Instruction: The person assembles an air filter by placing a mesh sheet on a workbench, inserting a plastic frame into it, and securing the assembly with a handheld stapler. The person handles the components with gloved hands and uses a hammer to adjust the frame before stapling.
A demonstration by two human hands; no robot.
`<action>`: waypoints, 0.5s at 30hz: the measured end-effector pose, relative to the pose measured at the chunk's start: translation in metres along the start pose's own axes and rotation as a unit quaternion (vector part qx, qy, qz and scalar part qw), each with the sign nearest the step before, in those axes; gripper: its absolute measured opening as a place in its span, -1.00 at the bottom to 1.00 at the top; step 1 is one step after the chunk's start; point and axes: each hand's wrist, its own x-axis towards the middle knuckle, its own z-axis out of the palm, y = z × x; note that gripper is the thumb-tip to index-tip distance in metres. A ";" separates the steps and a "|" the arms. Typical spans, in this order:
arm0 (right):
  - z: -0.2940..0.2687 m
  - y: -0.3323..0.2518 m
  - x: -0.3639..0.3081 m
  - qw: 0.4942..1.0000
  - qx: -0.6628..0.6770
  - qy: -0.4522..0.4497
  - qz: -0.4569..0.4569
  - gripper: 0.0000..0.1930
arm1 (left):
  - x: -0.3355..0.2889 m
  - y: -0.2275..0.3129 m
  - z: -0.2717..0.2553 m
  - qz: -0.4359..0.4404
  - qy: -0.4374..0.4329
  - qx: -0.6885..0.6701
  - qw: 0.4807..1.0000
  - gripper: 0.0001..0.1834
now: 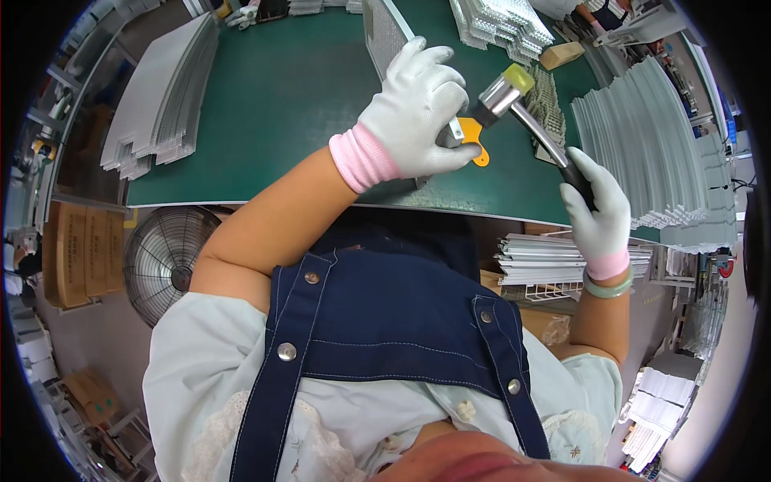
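Note:
My gloved left hand (419, 112) is closed round the near end of a thin grey metal panel (385, 38) that stands on edge over the green bench. The glove hides part of the panel. In my gloved right hand (598, 209) is a two-faced mallet (536, 132), gripped by its black handle. One face of its metal head is yellow, the other dark; the dark face points toward my left hand and stays apart from the panel. A flat orange-yellow tool (475, 143) lies on the bench just beyond my left thumb.
The green bench (277, 104) carries stacked grey panels (165, 88) at left and pale metal strips (642, 145) at right. Farther back are more stacked pieces (502, 24) and a wooden block (561, 55). A floor fan (167, 261) stands below the bench's left side.

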 end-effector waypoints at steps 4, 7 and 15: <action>-0.019 -0.011 0.004 0.996 -0.073 -0.021 -0.052 -0.54 | 0.001 -0.001 0.001 -0.006 -0.023 -0.016 1.000 -0.54; -0.028 -0.015 0.010 0.985 -0.137 -0.025 -0.099 -0.54 | 0.004 -0.001 0.000 0.002 -0.013 -0.031 0.999 -0.58; -0.039 -0.016 0.021 0.954 -0.180 -0.057 -0.231 -0.51 | 0.011 0.003 -0.007 -0.037 -0.101 -0.038 0.993 -0.66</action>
